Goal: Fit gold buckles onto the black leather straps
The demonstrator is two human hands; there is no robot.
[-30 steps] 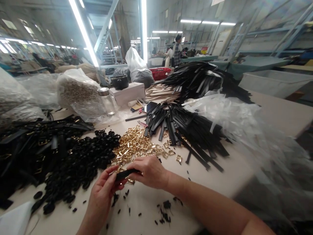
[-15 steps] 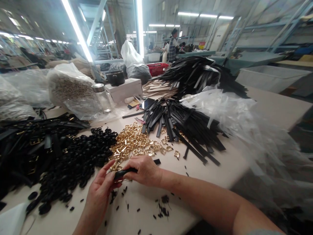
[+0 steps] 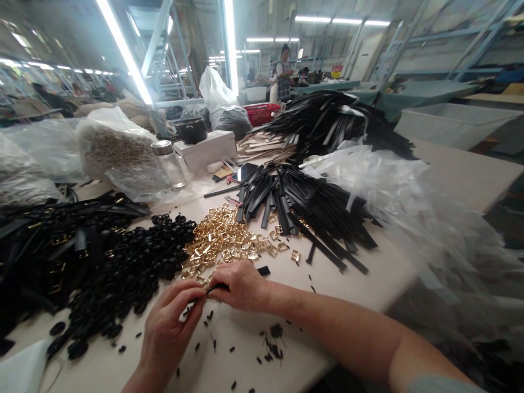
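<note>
Over the table's front part, my left hand (image 3: 170, 322) and my right hand (image 3: 241, 285) meet at a black strap (image 3: 218, 287). Both hands are closed on it, fingertips pinching close together and covering most of it. A black strip end (image 3: 264, 271) shows beyond my right hand; whether it is the same strap I cannot tell. Just behind my fingers lies a heap of gold square buckles (image 3: 223, 232). To the left of it is a pile of small black loops (image 3: 131, 267). Loose black straps (image 3: 303, 196) are fanned out behind the buckles.
Black straps with gold buckles (image 3: 36, 240) heap up at far left. Clear plastic (image 3: 393, 174) drapes over the right side. Behind stand a glass jar (image 3: 170, 166), a white box (image 3: 208, 150) and filled bags (image 3: 117, 142). Black scraps (image 3: 272, 344) dot the table. A person stands far back.
My left hand has turned and its fingers have closed in toward my right fingertips, covering more of the strap. My right hand stays about the same. The far person has turned.
</note>
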